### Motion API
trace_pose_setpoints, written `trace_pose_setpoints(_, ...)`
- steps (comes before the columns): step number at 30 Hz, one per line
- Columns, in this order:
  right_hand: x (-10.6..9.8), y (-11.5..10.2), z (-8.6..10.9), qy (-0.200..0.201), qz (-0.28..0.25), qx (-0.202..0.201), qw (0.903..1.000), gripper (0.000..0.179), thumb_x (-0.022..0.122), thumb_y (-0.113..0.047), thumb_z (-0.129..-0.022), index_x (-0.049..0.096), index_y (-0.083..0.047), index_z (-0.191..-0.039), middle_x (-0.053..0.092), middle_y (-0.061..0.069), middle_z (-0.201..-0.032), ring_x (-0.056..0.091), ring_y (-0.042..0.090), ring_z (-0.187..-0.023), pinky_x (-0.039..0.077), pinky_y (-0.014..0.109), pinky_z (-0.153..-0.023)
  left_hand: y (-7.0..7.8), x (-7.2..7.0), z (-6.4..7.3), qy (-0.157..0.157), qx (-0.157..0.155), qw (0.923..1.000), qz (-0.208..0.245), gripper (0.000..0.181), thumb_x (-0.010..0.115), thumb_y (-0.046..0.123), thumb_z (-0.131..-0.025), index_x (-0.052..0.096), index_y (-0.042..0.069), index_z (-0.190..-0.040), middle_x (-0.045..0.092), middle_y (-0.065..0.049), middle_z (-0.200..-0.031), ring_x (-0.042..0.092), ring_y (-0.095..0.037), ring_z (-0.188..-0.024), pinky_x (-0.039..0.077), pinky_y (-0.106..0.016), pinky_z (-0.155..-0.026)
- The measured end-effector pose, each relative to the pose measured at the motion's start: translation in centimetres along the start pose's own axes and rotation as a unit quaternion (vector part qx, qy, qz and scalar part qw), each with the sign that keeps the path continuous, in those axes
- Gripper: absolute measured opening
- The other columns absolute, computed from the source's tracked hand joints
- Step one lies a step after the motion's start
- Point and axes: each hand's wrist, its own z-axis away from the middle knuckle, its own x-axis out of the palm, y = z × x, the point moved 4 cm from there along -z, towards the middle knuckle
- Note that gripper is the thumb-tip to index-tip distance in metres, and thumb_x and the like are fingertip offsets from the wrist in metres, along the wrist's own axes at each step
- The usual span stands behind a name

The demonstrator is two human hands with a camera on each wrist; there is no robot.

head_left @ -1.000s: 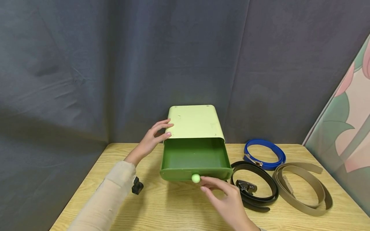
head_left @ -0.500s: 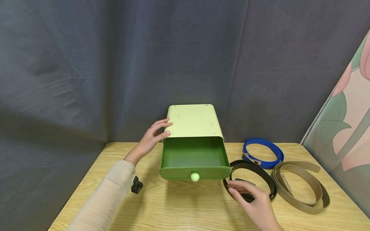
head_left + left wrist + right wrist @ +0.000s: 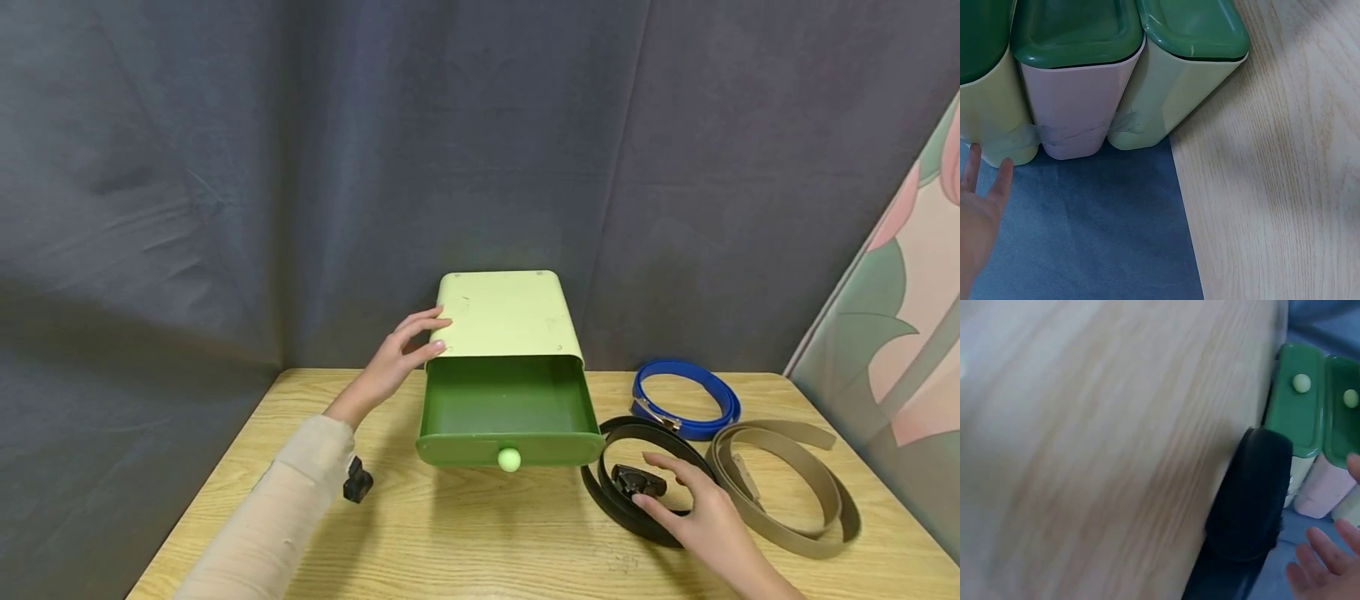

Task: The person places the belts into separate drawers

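The left hand [image 3: 390,358] rests its fingertips on the near edge of the case [image 3: 510,312], fingers spread and thumb apart from them, grasping nothing; the case lies to the right of this hand, its drawer [image 3: 465,451] extended toward the person, between the two hands; the knob [image 3: 509,459] on the drawer front is to the left of the right hand and well apart from it. The right hand [image 3: 693,504] is held over the black belt [image 3: 630,518], thumb and fingers separated; the thumb tip is beside the buckle [image 3: 633,481], contact between them cannot be determined; the black belt lies coiled under this hand and to its left. The blue belt [image 3: 705,430] is coiled beyond the right hand; the brown belt [image 3: 783,537] is loosely coiled to its right; all three belts lie on the table [image 3: 487,550]. A small black object [image 3: 357,482] is located just beside the left sleeve [image 3: 277,508]; the curtain [image 3: 450,150] hangs beyond both hands. In the left wrist view, a pink case [image 3: 1072,112] and a pale green case [image 3: 1147,100] adjoin the one at the left hand's fingertips, with tape [image 3: 1075,134] across them.
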Motion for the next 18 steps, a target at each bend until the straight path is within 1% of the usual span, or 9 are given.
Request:
trace_pose_setpoints(1, 0.1, 0.3, -0.1, -0.02, -0.005, 0.008, 0.9998, 0.058, 0.084, -0.027, -0.08, 0.062, -0.007, -0.13, 0.065, 0.015, -0.122, 0.06, 0.039, -0.112, 0.049, 0.057, -0.084, 0.0, 0.0, 0.0, 0.0, -0.001, 1.0, 0.001, 0.039, 0.057, 0.018, -0.102, 0.055, 0.01, -0.14, 0.031, 0.0, -0.158, 0.023, -0.022, -0.146, 0.034, -0.056, -0.105)
trace_pose_setpoints(3, 0.3, 1.0, -0.2, -0.058, -0.014, 0.018, 0.9981, 0.066, 0.083, -0.033, -0.08, 0.057, -0.005, -0.134, 0.061, 0.02, -0.127, 0.055, 0.045, -0.117, 0.047, 0.062, -0.085, 0.0, 0.2, 0.0, -0.001, -0.001, 1.0, 0.004, 0.039, 0.056, 0.017, -0.102, 0.054, 0.009, -0.141, 0.03, -0.001, -0.158, 0.023, -0.024, -0.146, 0.035, -0.057, -0.104)
trace_pose_setpoints(5, 0.6, 1.5, -0.2, -0.085, -0.016, 0.022, 0.996, 0.073, 0.084, -0.036, -0.079, 0.054, -0.003, -0.137, 0.059, 0.022, -0.13, 0.052, 0.047, -0.12, 0.046, 0.063, -0.087, -0.1, 0.1, -0.1, -0.001, -0.003, 1.0, 0.004, 0.04, 0.056, 0.015, -0.102, 0.053, 0.007, -0.142, 0.029, -0.003, -0.159, 0.022, -0.025, -0.146, 0.035, -0.057, -0.103)
trace_pose_setpoints(8, 1.2, 2.0, -0.2, -0.113, -0.01, 0.02, 0.9934, 0.082, 0.086, -0.041, -0.074, 0.053, -0.001, -0.138, 0.057, 0.022, -0.132, 0.051, 0.048, -0.122, 0.046, 0.062, -0.088, 0.0, 0.2, -0.1, -0.004, -0.007, 1.0, 0.003, 0.041, 0.055, 0.012, -0.102, 0.052, 0.004, -0.142, 0.027, -0.007, -0.16, 0.021, -0.028, -0.147, 0.035, -0.057, -0.104)
trace_pose_setpoints(9, 1.4, 2.2, -0.2, -0.12, -0.009, 0.018, 0.9926, 0.084, 0.087, -0.042, -0.073, 0.052, -0.001, -0.138, 0.056, 0.022, -0.133, 0.05, 0.048, -0.123, 0.046, 0.062, -0.089, 0.2, 0.2, 0.0, -0.006, -0.009, 0.9999, 0.003, 0.041, 0.055, 0.012, -0.102, 0.051, 0.002, -0.142, 0.027, -0.008, -0.16, 0.021, -0.029, -0.147, 0.035, -0.057, -0.104)
trace_pose_setpoints(12, 2.0, 2.4, -0.2, -0.132, -0.006, 0.007, 0.9912, 0.089, 0.09, -0.042, -0.068, 0.052, 0.0, -0.137, 0.056, 0.02, -0.134, 0.052, 0.045, -0.122, 0.047, 0.059, -0.089, 1.5, 0.2, 0.3, -0.008, -0.013, 0.9999, 0.002, 0.041, 0.054, 0.01, -0.102, 0.051, -0.001, -0.141, 0.027, -0.013, -0.159, 0.021, -0.031, -0.147, 0.035, -0.057, -0.105)
trace_pose_setpoints(15, 2.4, 2.4, -0.3, -0.131, 0.007, -0.01, 0.9913, 0.091, 0.093, -0.04, -0.064, 0.052, -0.001, -0.136, 0.058, 0.017, -0.131, 0.056, 0.041, -0.118, 0.049, 0.055, -0.087, 2.9, 0.3, 0.7, -0.008, -0.01, 0.9999, 0.0, 0.041, 0.054, 0.011, -0.102, 0.051, -0.003, -0.14, 0.028, -0.016, -0.158, 0.022, -0.033, -0.146, 0.034, -0.057, -0.105)
trace_pose_setpoints(16, 2.5, 2.4, -0.3, -0.129, 0.011, -0.015, 0.9915, 0.091, 0.093, -0.039, -0.063, 0.053, -0.001, -0.136, 0.059, 0.016, -0.129, 0.057, 0.04, -0.116, 0.05, 0.054, -0.086, 3.3, 0.3, 0.8, -0.008, -0.008, 0.9999, -0.001, 0.041, 0.054, 0.011, -0.102, 0.051, -0.004, -0.14, 0.028, -0.017, -0.158, 0.022, -0.034, -0.146, 0.035, -0.057, -0.105)
trace_pose_setpoints(18, 2.6, 2.4, -0.4, -0.126, 0.021, -0.017, 0.9916, 0.092, 0.094, -0.038, -0.061, 0.053, -0.002, -0.135, 0.06, 0.014, -0.125, 0.059, 0.039, -0.113, 0.051, 0.054, -0.084, 3.4, 0.3, 0.8, -0.008, -0.008, 0.9999, -0.001, 0.041, 0.054, 0.012, -0.102, 0.05, -0.004, -0.14, 0.027, -0.018, -0.158, 0.022, -0.034, -0.146, 0.035, -0.057, -0.105)
